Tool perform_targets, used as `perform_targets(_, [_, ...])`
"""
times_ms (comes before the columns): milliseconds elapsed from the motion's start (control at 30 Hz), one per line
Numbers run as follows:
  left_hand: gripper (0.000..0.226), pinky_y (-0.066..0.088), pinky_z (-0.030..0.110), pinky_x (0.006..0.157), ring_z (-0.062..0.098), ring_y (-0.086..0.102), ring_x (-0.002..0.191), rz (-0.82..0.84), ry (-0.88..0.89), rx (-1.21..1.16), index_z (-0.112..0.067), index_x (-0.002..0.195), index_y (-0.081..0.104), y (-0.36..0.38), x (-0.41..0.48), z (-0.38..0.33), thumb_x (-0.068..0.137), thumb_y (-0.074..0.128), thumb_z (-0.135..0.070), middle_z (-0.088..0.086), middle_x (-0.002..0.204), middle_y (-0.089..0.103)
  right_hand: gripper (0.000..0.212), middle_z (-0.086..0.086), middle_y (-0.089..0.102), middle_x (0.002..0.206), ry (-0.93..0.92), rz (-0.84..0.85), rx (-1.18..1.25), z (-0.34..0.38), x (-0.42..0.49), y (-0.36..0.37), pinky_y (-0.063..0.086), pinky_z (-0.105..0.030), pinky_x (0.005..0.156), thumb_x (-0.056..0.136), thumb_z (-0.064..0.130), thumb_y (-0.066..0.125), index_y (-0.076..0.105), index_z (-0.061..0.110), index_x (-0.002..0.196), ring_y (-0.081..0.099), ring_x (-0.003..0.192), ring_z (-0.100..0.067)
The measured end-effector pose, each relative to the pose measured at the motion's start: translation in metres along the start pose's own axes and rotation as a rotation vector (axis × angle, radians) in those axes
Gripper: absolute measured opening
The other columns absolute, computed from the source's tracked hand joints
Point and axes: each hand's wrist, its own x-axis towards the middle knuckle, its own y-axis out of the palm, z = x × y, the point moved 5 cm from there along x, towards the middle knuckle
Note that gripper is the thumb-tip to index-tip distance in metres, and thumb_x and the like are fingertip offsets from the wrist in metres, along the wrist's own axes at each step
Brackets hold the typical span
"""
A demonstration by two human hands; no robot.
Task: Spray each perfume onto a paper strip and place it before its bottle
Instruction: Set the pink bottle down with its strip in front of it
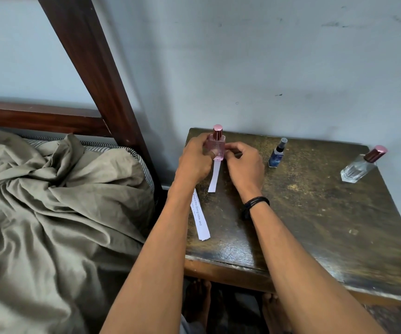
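Gripping the pink bottle [216, 147] at the table's [315, 213] far-left corner, the left hand [194, 160] wraps its body; the right hand [243, 165] curls beside it, hold unclear. One paper strip [214, 177] lies before it. Along the left edge wait spare strips [200, 220]; blue bottle [276, 155] and clear bottle [358, 168] seemingly remain.

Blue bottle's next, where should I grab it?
Take the blue bottle by its wide lower body, coming from the front with the right hand. It stands upright, its neck is narrow, and that hand is nearest.
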Motion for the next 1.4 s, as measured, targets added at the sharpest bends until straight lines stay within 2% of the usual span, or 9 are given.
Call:
perform_targets(233, [0.032,0.049,0.049,0.101,0.018,0.063,0.109,-0.021,-0.017,-0.053,-0.029,0.123,0.062,-0.001,0.0,0.001,0.092,0.066,-0.021,-0.008,0.116,0.068,0.016,0.01,0.074,0.103,-0.004,0.003,0.013,0.0,0.001,0.001,0.05,-0.027,0.074,0.095,0.025,0.065,0.077,0.029,0.105,0.064,0.089,-0.009])
perform_targets(333, [0.031,0.049,0.049,0.1,0.018,0.064,0.105,-0.017,-0.003,-0.076,-0.032,0.121,0.063,-0.001,-0.001,-0.001,0.09,0.065,-0.023,-0.009,0.112,0.067,0.016,0.012,0.073,0.102,0.001,-0.011,0.055,0.0,0.001,0.0,0.045,-0.021,0.067,0.094,0.024,0.065,0.077,0.03,0.103,0.062,0.087,-0.006])
perform_targets(533, [0.031,0.049,0.048,0.099,0.019,0.064,0.103,-0.004,0.012,-0.068,-0.029,0.122,0.063,0.002,-0.002,-0.002,0.092,0.065,-0.02,-0.007,0.112,0.067,0.015,0.01,0.072,0.098,0.011,-0.026,0.059,0.0,0.0,-0.001,0.041,-0.016,0.063,0.094,0.023,0.065,0.078,0.027,0.101,0.06,0.083,-0.005])
perform_targets(900, [0.037,0.048,0.043,0.101,0.02,0.062,0.106,0.019,-0.007,-0.065,-0.025,0.128,0.061,0.0,-0.004,-0.003,0.092,0.069,-0.021,-0.004,0.119,0.064,0.015,0.01,0.074,0.097,0.024,-0.02,0.045,0.001,-0.001,0.0,0.046,-0.025,0.068,0.093,0.026,0.065,0.078,0.027,0.1,0.065,0.087,-0.009])
perform_targets(1033, [0.047,0.052,0.044,0.098,0.016,0.063,0.09,0.03,-0.019,-0.092,-0.021,0.133,0.059,-0.005,-0.002,0.0,0.089,0.07,-0.01,0.001,0.12,0.063,0.017,0.011,0.073,0.099,0.047,-0.039,0.044,-0.001,0.0,-0.001,0.039,-0.014,0.062,0.094,0.02,0.064,0.078,0.025,0.103,0.062,0.086,-0.006])
perform_targets(1100, [0.052,0.055,0.038,0.094,0.014,0.061,0.083,0.01,-0.038,-0.122,-0.02,0.135,0.058,-0.013,-0.002,0.002,0.088,0.068,-0.002,0.003,0.121,0.062,0.02,0.011,0.073,0.1,0.066,-0.056,0.081,-0.002,0.0,-0.003,0.039,-0.012,0.062,0.094,0.017,0.063,0.079,0.024,0.104,0.062,0.087,-0.005])
perform_targets(1200, [0.053,0.052,0.021,0.078,0.013,0.059,0.084,-0.053,-0.066,-0.128,-0.021,0.136,0.058,-0.03,-0.003,0.007,0.089,0.065,0.002,-0.001,0.117,0.061,0.02,0.008,0.074,0.096,0.102,-0.086,0.214,-0.003,0.001,-0.008,0.051,-0.021,0.07,0.092,0.011,0.064,0.078,0.025,0.097,0.066,0.086,-0.008])
perform_targets(1300, [0.045,0.055,0.032,0.089,0.015,0.063,0.088,-0.129,-0.086,-0.081,-0.026,0.127,0.064,-0.049,-0.007,0.012,0.087,0.069,-0.005,-0.005,0.108,0.065,0.027,0.004,0.076,0.091,0.15,-0.099,0.328,-0.001,0.0,-0.021,0.061,-0.04,0.082,0.089,0.007,0.066,0.073,0.032,0.085,0.071,0.086,-0.017])
perform_targets(1400, [0.031,0.056,0.04,0.093,0.014,0.066,0.09,-0.17,-0.109,-0.046,-0.027,0.112,0.071,-0.061,-0.018,0.014,0.086,0.071,-0.008,-0.012,0.093,0.067,0.024,0.001,0.076,0.09,0.138,-0.054,0.325,0.01,-0.009,-0.04,0.061,-0.041,0.082,0.088,0.005,0.066,0.074,0.028,0.088,0.069,0.079,-0.013])
